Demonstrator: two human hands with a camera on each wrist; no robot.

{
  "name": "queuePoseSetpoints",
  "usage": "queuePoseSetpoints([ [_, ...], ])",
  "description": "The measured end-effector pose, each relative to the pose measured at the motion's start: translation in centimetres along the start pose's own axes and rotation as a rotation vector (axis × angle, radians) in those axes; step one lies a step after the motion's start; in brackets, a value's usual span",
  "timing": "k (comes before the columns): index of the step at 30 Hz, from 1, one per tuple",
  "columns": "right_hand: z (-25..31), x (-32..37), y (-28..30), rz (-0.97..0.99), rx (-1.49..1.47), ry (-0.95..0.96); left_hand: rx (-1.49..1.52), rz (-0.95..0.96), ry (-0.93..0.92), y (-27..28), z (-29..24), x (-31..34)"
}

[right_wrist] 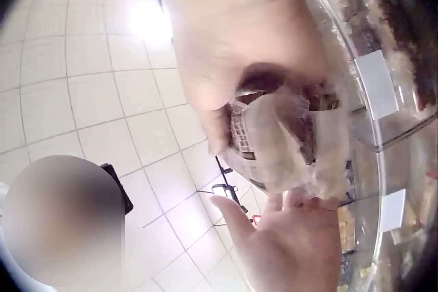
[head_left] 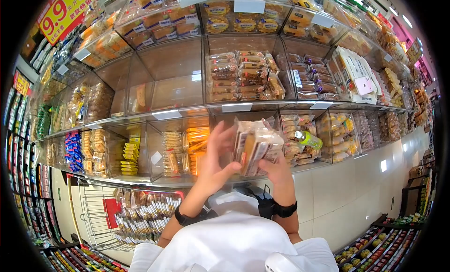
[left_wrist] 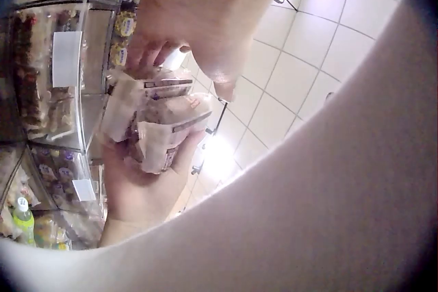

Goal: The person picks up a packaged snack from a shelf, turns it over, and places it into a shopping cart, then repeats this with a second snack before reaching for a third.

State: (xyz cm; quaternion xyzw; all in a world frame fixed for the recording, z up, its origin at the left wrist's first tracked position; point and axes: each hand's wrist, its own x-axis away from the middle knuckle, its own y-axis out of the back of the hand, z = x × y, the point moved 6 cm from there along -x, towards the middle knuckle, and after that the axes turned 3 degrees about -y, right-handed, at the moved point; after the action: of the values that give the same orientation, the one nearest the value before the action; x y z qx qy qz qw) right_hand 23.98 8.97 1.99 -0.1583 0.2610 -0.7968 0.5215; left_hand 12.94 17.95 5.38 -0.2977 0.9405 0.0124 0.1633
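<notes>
**A:** Head view first. Where's the load?

**B:** I see a bundle of small clear-wrapped brown cake packets (head_left: 255,145) held up between both hands. It sits just in front of the front edge of the lower row of clear acrylic shelf bins (head_left: 178,115). The right hand (head_left: 276,171) cups it from beneath with fingers curled round. The left hand (head_left: 213,164) lies against its side, fingers spread.

**A:** Left wrist?

**B:** The left hand's fingertips (left_wrist: 154,56) touch the bundle's top, and the right hand cradles it.

**A:** Right wrist?

**B:** The right hand is clamped on the bundle, and the left palm is open against it.

**A:** Handling?

**B:** I'd judge it light and soft. The film looks slippery and the packets are loose, so I'd span the middle, support it underneath and squeeze gently.
</notes>
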Motion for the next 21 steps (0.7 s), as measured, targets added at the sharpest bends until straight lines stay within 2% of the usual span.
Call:
queuePoseSetpoints([
  [2,0.8,0.1,-1.3,-0.012,0.187,0.127,-0.012,0.022,0.027,-0.2,0.1,0.0],
  [3,1.1,0.2,-2.2,0.003,0.281,0.079,-0.018,0.034,0.040,-0.4,0.2,0.0],
  [6,1.7,0.5,-3.5,0.052,0.591,0.181,0.154,-0.016,0.014,-0.6,0.5,0.0],
  [10,1.8,0.5,-4.7,0.080,0.743,0.200,0.286,-0.046,0.070,-0.8,-0.7,0.0],
  [14,1.8,0.5,-5.0,0.085,0.791,0.165,0.323,-0.102,0.121,-0.6,-0.5,0.3],
  [21,1.7,0.5,-5.3,0.085,0.727,0.198,0.171,-0.026,-0.028,-0.6,-1.3,0.3],
])
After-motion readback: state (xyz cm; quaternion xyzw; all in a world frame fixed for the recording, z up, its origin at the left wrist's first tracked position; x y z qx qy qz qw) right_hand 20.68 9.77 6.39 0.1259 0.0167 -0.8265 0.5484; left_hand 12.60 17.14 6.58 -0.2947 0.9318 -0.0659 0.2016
